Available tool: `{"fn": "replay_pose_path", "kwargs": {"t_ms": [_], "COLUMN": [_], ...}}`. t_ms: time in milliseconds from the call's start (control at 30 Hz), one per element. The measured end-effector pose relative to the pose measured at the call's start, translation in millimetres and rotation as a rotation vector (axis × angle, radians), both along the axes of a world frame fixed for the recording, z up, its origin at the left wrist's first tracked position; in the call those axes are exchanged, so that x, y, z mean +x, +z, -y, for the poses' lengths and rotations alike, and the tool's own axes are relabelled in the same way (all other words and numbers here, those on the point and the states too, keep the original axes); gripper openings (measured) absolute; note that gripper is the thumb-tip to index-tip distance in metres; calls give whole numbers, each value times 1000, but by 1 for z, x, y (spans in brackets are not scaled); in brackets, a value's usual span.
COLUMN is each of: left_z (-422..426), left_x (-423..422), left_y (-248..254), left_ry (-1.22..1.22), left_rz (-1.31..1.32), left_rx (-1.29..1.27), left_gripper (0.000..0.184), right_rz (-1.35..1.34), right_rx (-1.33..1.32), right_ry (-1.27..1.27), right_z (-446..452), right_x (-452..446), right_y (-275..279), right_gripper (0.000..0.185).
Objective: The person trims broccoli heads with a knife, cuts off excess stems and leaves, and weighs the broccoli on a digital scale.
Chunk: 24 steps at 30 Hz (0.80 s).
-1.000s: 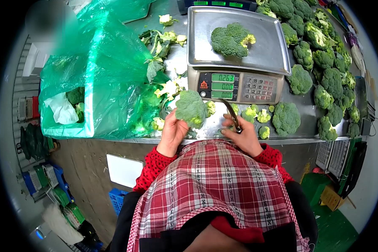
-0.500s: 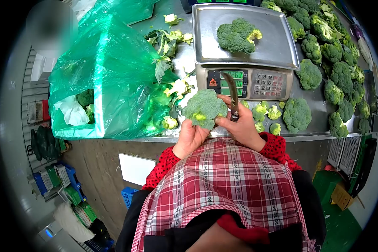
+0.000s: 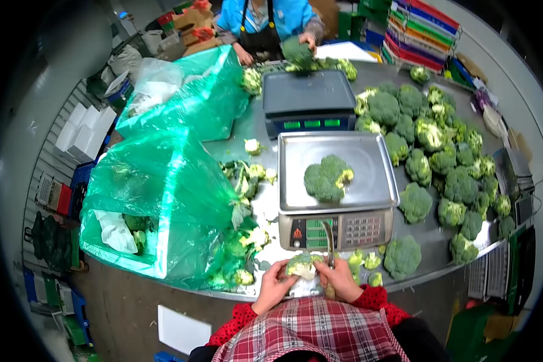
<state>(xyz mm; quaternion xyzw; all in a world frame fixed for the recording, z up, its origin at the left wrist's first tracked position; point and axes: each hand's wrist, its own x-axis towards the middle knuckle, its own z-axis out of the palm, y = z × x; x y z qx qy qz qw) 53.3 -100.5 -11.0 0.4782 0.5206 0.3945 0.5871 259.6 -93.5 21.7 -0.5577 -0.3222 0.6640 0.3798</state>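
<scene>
The left hand point(image 3: 273, 288) is closed around a small green broccoli head with a pale underside point(image 3: 301, 265), near the front edge of a grey metal table point(image 3: 434, 244); the right hand point(image 3: 341, 282) is clamped on a dark, curved-blade knife point(image 3: 329, 244), its blade pointing up and away. Good handling here means a steady hold, short strokes and the blade turned off the left fingers. Room looks tight — a silver-panned weighing scale point(image 3: 350, 205) just beyond, a domed dark-green broccoli point(image 3: 402, 257) rightward, a shiny green plastic bag point(image 3: 205, 211) leftward — so small wrist turns suit best.
</scene>
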Motion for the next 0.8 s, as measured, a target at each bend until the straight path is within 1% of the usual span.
{"fn": "replay_pose_path", "kwargs": {"t_ms": [33, 67, 100, 133, 167, 200, 267, 300, 333, 367, 400, 433, 467, 500, 533, 600, 700, 733, 800], "left_z": [-3, -4, -6, -7, -7, -9, -5, -1, 1, 1, 7, 12, 17, 21, 24, 24, 26, 27, 28], "left_x": [0, -4, -4, -4, -4, -4, -6, -9, -13, -17, -24, -29, -34, -38, -42, -41, -36, -36, -37], "left_y": [-8, -26, -18, -17, -17, -14, -8, -9, -10, -11, -22, -29, -36, -37, -37, -41, -33, -35, -37], "left_ry": [11, 26, 11, 11, 12, 17, -105, -103, -130, -156, -172, -170, -202, -235, -290, -290, -295, -280, -267], "left_rz": [-49, -128, -323, -345, -363, -360, -524, -523, -613, -702, -733, -736, -765, -794, -809, -798, -762, -765, -770], "left_rx": [17, 104, 302, 321, 337, 347, 366, 364, 523, 687, 698, 703, 736, 768, 745, 761, 742, 736, 726], "left_gripper": [45, 40, 39, 39, 38, 38, 41, 41, 43, 46, 54, 54, 58, 62, 67, 67, 66, 65, 65], "right_rz": [52, 88, 120, 119, 119, 121, 116, 104, 327, 328, 444, 559, 610, 609, 605, 642, 655, 624, 575], "right_rx": [-8, -5, -16, -2, -12, -23, -37, -58, 175, 177, 306, 438, 425, 430, 400, 380, 386, 430, 476], "right_ry": [4, 27, 46, 46, 140, 236, 258, 279, 329, 330, 335, 337, 296, 294, 311, 344, 412, 415, 403], "right_z": [3, 7, 18, 29, 38, 37, 36, 37, 40, 40, 38, 37, 39, 40, 42, 42, 41, 41, 46], "right_x": [4, 7, 8, 9, 12, 11, 13, 12, 13, 13, 13, 12, 12, 11, 10, 7, -6, -10, -16], "right_y": [3, 0, -5, -19, -38, -38, -33, -29, -42, -39, -33, -30, -34, -32, -30, -33, -20, -16, -30], "right_gripper": [26, 26, 27, 27, 28, 31, 30, 29, 26, 26, 27, 28, 29, 29, 29, 29, 30, 29, 28]}}
